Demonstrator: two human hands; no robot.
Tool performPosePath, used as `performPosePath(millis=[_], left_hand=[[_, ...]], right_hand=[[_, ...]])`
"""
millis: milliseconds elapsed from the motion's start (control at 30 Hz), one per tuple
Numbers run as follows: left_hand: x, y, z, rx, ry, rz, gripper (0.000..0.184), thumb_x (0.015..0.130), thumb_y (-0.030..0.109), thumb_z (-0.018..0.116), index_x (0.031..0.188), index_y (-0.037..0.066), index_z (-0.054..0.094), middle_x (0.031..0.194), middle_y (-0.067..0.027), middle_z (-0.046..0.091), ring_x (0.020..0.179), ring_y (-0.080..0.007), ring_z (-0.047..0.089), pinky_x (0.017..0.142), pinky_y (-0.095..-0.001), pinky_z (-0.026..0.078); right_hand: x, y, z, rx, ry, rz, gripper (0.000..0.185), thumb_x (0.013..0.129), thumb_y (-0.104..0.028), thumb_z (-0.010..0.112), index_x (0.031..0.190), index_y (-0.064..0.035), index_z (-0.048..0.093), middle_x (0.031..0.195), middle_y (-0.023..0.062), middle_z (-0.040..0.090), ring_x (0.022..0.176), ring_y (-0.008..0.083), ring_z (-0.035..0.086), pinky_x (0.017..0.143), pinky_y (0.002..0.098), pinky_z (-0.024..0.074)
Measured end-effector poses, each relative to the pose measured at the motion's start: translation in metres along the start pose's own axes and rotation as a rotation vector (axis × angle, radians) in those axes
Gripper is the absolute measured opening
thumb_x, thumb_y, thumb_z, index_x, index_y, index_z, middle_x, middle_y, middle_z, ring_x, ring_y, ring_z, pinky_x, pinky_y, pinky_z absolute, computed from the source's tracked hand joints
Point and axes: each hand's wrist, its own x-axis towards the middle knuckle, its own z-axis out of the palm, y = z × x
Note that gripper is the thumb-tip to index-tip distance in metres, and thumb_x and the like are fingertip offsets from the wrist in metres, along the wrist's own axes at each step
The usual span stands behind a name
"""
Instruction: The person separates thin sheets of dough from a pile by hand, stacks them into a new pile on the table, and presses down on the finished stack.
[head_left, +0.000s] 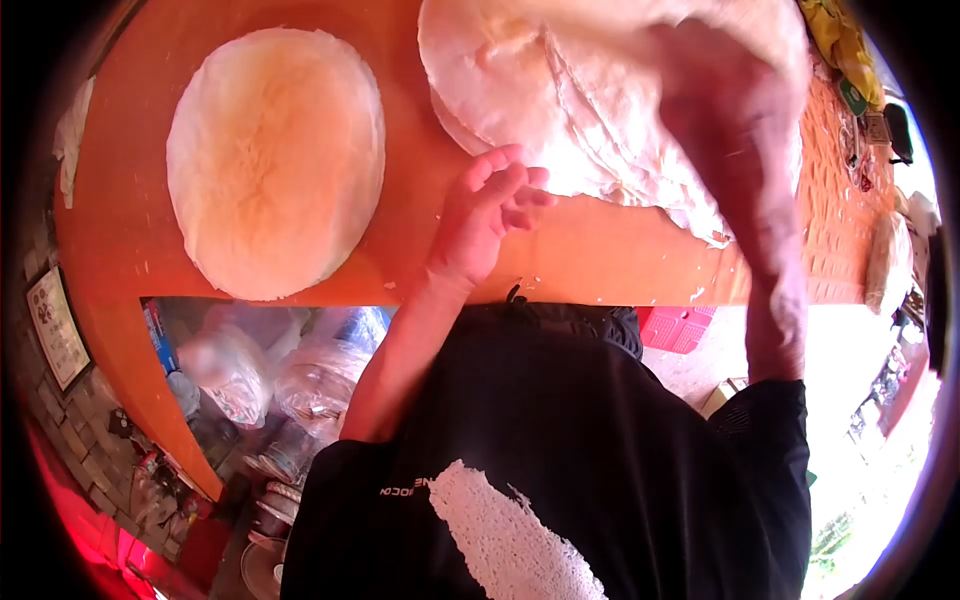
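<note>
On the orange table, a large stack of thin, pale flatbread sheets [600,110] spreads at the top, its near edge folded and ragged. My right hand [715,85] reaches over this stack, smeared by motion, so its fingers do not show clearly. Beside the stack's left edge, my left hand [490,210] hovers with loosely curled fingers apart and nothing in them. Farther left lies a single oval flatbread sheet [275,165], flat and browner along its middle. A pale, pitted strip [515,540] shows against my black shirt; what it is I cannot tell.
The table [410,255] has a cut-out front edge near my body. Below it on the left are clear plastic bags [320,385]. A red crate [677,328] stands under the right side. A yellow cloth [845,45] and small items lie at the far right.
</note>
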Motion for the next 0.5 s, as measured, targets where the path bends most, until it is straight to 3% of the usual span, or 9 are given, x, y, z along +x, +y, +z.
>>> performPosePath(millis=[67, 167, 200, 233, 267, 300, 367, 400, 500], left_hand=[[-0.007, -0.003, 0.019, -0.214, 0.052, 0.094, 0.033, 0.093, 0.030, 0.057, 0.116, 0.006, 0.052, 0.102, -0.0117, 0.065, 0.081, -0.0158, 0.060, 0.063, -0.0239, 0.043], [-0.006, -0.017, 0.020, -0.221, 0.042, 0.048, 0.033, 0.086, 0.026, 0.068, 0.109, 0.005, 0.059, 0.096, -0.0041, 0.064, 0.087, -0.0111, 0.060, 0.065, -0.0261, 0.046], [-0.009, -0.015, 0.027, -0.283, 0.144, -0.021, 0.019, 0.086, 0.024, 0.068, 0.097, 0.009, 0.065, 0.091, -0.0006, 0.063, 0.085, -0.0092, 0.059, 0.067, -0.0248, 0.045], [-0.006, -0.019, 0.024, -0.279, 0.142, -0.020, 0.019, 0.086, 0.024, 0.068, 0.097, 0.009, 0.065, 0.091, -0.0006, 0.063, 0.085, -0.0092, 0.059, 0.067, -0.0248, 0.045], [-0.003, -0.026, 0.019, -0.223, 0.272, -0.041, 0.018, 0.087, 0.024, 0.065, 0.096, 0.010, 0.063, 0.087, 0.0008, 0.062, 0.084, -0.0097, 0.058, 0.069, -0.0255, 0.045], [-0.002, -0.030, 0.016, -0.167, 0.399, -0.063, 0.016, 0.089, 0.025, 0.063, 0.096, 0.010, 0.061, 0.083, 0.0022, 0.062, 0.082, -0.0103, 0.058, 0.070, -0.0263, 0.046], [-0.001, -0.027, 0.024, -0.366, 0.370, 0.036, 0.015, 0.089, 0.021, 0.059, 0.097, 0.008, 0.060, 0.086, -0.0001, 0.063, 0.081, -0.0124, 0.060, 0.070, -0.0281, 0.048], [0.001, -0.022, 0.021, -0.374, 0.330, 0.080, 0.017, 0.089, 0.020, 0.058, 0.100, 0.007, 0.060, 0.091, -0.0021, 0.064, 0.085, -0.0148, 0.061, 0.072, -0.0302, 0.049], [0.003, -0.004, 0.002, -0.403, 0.258, 0.117, 0.033, 0.088, 0.016, 0.053, 0.119, 0.002, 0.054, 0.112, -0.0092, 0.062, 0.105, -0.0252, 0.059, 0.087, -0.0400, 0.050]], right_hand=[[-0.036, -0.022, 0.044, 0.082, -0.197, -0.003, 0.015, 0.068, -0.004, 0.058, 0.080, -0.0103, 0.062, 0.075, 0.0075, 0.058, 0.068, 0.0271, 0.059, 0.059, 0.0378, 0.0475], [-0.086, -0.074, 0.090, 0.148, -0.487, -0.042, 0.009, 0.066, -0.005, 0.059, 0.074, -0.0080, 0.057, 0.070, 0.0088, 0.053, 0.069, 0.0274, 0.057, 0.060, 0.0389, 0.0460], [-0.084, -0.085, 0.080, 0.179, -0.448, -0.014, 0.009, 0.066, -0.006, 0.060, 0.074, -0.0067, 0.056, 0.070, 0.0089, 0.052, 0.071, 0.0273, 0.057, 0.061, 0.0381, 0.0456], [-0.084, -0.092, 0.069, 0.210, -0.408, 0.011, 0.009, 0.066, -0.007, 0.061, 0.073, -0.0054, 0.056, 0.070, 0.0090, 0.051, 0.073, 0.0273, 0.056, 0.062, 0.0372, 0.0452], [-0.085, -0.094, 0.063, 0.315, -0.587, 0.144, 0.029, 0.065, -0.015, 0.068, 0.090, -0.0025, 0.061, 0.088, 0.0122, 0.059, 0.089, 0.0307, 0.058, 0.074, 0.0400, 0.0466], [-0.086, -0.094, 0.052, 0.314, -0.588, 0.148, 0.029, 0.065, -0.015, 0.068, 0.090, -0.0025, 0.061, 0.088, 0.0122, 0.059, 0.089, 0.0307, 0.058, 0.074, 0.0400, 0.0466], [-0.089, -0.088, 0.029, 0.462, -0.309, 0.083, 0.061, 0.063, -0.024, 0.076, 0.117, -0.0023, 0.057, 0.116, 0.0169, 0.058, 0.111, 0.0341, 0.054, 0.091, 0.0464, 0.0435], [-0.105, -0.079, 0.024, 0.408, -0.439, 0.060, 0.085, 0.060, -0.030, 0.081, 0.132, -0.0029, 0.046, 0.132, 0.0189, 0.049, 0.124, 0.0353, 0.046, 0.102, 0.0519, 0.0352], [-0.142, -0.043, 0.030, 0.257, -0.224, 0.160, 0.078, 0.062, -0.024, 0.081, 0.128, -0.0020, 0.048, 0.129, 0.0195, 0.051, 0.121, 0.0362, 0.049, 0.102, 0.0512, 0.0370]])
